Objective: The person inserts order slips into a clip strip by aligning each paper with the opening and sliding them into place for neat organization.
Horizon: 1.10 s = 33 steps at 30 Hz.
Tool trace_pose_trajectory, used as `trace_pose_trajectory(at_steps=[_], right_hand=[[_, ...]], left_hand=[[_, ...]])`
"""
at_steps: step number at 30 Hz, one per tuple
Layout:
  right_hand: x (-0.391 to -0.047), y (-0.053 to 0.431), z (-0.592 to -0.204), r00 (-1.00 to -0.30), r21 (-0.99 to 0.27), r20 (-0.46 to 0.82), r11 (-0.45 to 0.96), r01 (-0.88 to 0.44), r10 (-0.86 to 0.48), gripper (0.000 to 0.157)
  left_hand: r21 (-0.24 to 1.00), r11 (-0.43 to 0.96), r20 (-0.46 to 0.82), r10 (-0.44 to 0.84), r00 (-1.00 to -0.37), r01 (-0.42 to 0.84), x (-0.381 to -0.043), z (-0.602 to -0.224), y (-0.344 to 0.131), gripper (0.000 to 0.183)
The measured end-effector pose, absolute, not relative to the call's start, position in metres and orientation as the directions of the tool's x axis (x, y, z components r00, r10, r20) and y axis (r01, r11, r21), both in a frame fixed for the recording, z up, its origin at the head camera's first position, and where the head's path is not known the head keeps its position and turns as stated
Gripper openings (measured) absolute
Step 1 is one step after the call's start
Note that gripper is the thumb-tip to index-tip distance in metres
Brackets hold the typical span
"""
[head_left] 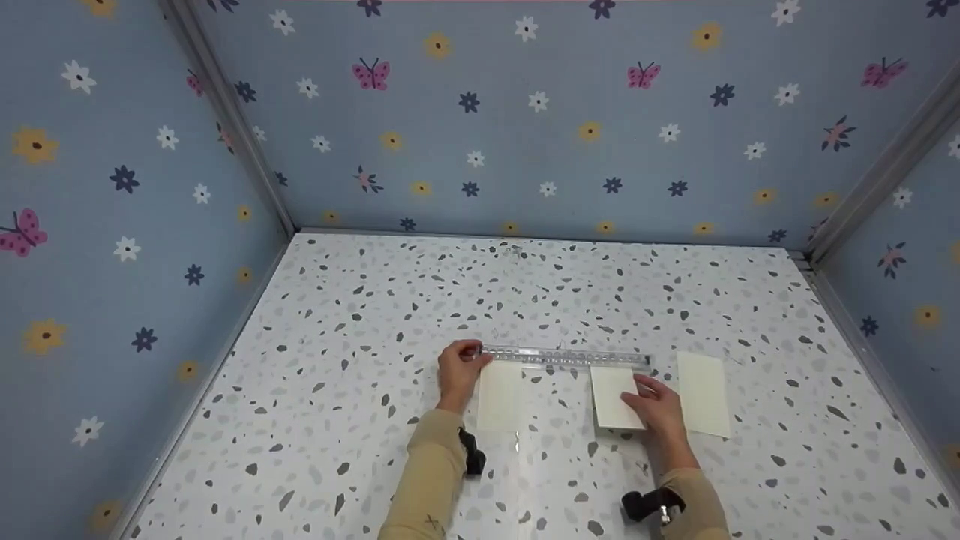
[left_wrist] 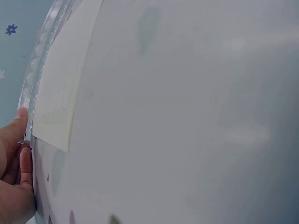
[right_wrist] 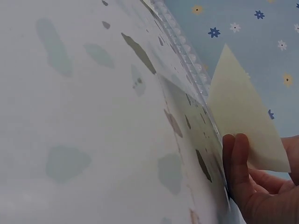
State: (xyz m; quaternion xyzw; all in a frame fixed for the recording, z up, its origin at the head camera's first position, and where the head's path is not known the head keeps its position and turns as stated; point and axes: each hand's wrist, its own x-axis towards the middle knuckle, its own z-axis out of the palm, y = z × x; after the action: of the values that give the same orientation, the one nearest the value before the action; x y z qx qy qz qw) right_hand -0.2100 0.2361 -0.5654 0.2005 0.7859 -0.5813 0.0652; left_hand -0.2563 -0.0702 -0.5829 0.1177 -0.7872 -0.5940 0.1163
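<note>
A clear plastic ruler [head_left: 559, 355] with a row of round shapes along it lies crosswise on the table. My left hand [head_left: 459, 373] pinches its left end, thumb on top and fingers beneath, as the left wrist view shows for the ruler [left_wrist: 35, 60]. Just below that end lies a cream sheet of paper [head_left: 499, 401] with faint dashed lines, its top edge by the ruler. Between thumb and fingers, my right hand [head_left: 658, 409] grips another cream paper [head_left: 613, 397], raised off the table near the ruler's right end. The right wrist view shows this paper [right_wrist: 243, 112] tilted up.
A third cream paper [head_left: 703, 394] lies flat to the right of my right hand. The speckled white table [head_left: 360, 322] is bounded by blue flowered panels [head_left: 495, 150] at the back and both sides. Metal posts [head_left: 232, 112] stand at the corners.
</note>
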Motion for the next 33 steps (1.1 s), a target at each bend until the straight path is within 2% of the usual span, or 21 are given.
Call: trace_pose_trajectory(at_steps=[20, 25, 33], right_hand=[[-0.209, 0.226, -0.563, -0.905, -0.898, -0.364, 0.176, 0.404, 0.223, 0.054], [-0.211, 0.224, -0.563, -0.887, -0.878, -0.402, 0.179, 0.444, 0.228, 0.055], [-0.212, 0.219, -0.565, -0.905, -0.885, -0.366, 0.218, 0.41, 0.216, 0.054]], left_hand=[[0.961, 0.261, 0.0, -0.323, -0.946, -0.089, -0.258, -0.583, -0.07, 0.025], [0.961, 0.263, 0.007, -0.326, -0.945, -0.084, -0.257, -0.584, -0.069, 0.025], [0.961, 0.272, 0.042, -0.317, -0.947, -0.048, -0.258, -0.586, -0.071, 0.025]])
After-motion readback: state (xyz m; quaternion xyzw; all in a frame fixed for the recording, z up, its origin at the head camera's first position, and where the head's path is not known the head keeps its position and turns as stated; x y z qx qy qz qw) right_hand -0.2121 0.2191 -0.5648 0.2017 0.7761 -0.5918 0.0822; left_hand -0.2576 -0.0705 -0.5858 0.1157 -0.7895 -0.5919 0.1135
